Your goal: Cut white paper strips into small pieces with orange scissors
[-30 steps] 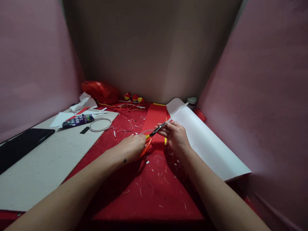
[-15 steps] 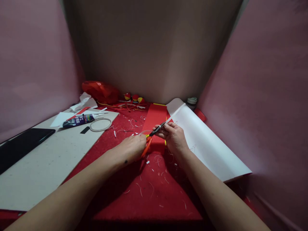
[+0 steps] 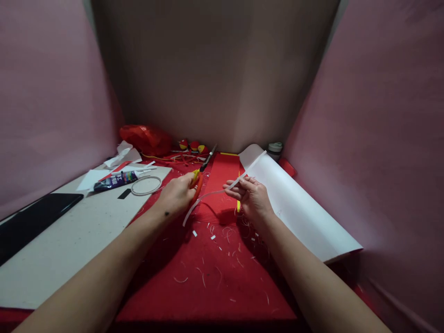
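Over by the red card (image 3: 225, 171), the right hand (image 3: 255, 196) is pinching a pale strip (image 3: 248, 170) while the left hand (image 3: 175, 192) grips scissors (image 3: 199, 176) clear of it. Trimmed bits (image 3: 212, 237) are already down, but the strip's long tail looks uncut. Elbow room's mostly toward the table's (image 3: 208, 300) front edge, between grey board (image 3: 86, 231) and white sheet (image 3: 298, 208).

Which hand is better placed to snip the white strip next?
Left, I'd say: the left hand already holds the scissors, while the right hand pinches the white strip and can steady it.
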`<state>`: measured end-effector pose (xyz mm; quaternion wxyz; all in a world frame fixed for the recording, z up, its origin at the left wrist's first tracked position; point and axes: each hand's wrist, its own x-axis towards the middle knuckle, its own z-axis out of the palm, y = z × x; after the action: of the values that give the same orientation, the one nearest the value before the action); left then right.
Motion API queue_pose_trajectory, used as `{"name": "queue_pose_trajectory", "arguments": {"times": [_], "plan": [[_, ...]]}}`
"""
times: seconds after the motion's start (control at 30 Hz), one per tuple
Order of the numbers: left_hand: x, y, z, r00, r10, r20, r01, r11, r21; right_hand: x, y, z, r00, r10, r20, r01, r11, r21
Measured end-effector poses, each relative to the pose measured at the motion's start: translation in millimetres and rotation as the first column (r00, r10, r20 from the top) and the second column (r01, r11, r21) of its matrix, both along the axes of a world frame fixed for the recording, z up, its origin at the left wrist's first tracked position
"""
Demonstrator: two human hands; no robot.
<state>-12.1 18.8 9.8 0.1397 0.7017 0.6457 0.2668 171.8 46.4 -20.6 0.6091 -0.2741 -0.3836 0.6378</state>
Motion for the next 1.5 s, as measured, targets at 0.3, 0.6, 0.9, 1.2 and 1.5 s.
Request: {"name": "queue_pose_trajectory", "arguments": {"times": [0.3, 0.6, 0.9, 1.2, 1.5], "plan": [[7, 4, -6.9, 0.833, -0.050, 0.550, 0.257, 0.917, -0.305, 4, 3, 5.4, 0.998, -0.049, -0.048, 0.049, 0.999, 0.003], [-3, 7, -7.8, 0.903, -0.144, 0.404, 0.294, 0.894, -0.338, 17, 17, 2.0, 0.985, -0.155, -0.076, 0.155, 0.988, -0.016], [-11, 12, -10.4, 0.923, -0.061, 0.381, 0.213, 0.904, -0.371, 22, 23, -1.0, 0.975, -0.209, -0.072, 0.209, 0.978, -0.010], [-8, 12, -12.4, 0.905, -0.085, 0.418, 0.232, 0.920, -0.317, 16, 17, -3.9, 0.989, -0.147, -0.012, 0.147, 0.989, 0.000], [4, 6, -10.9, 0.892, -0.088, 0.444, 0.247, 0.916, -0.316, -10, -3, -21.8, 0.959, 0.182, 0.216, -0.159, 0.980, -0.122]]}}
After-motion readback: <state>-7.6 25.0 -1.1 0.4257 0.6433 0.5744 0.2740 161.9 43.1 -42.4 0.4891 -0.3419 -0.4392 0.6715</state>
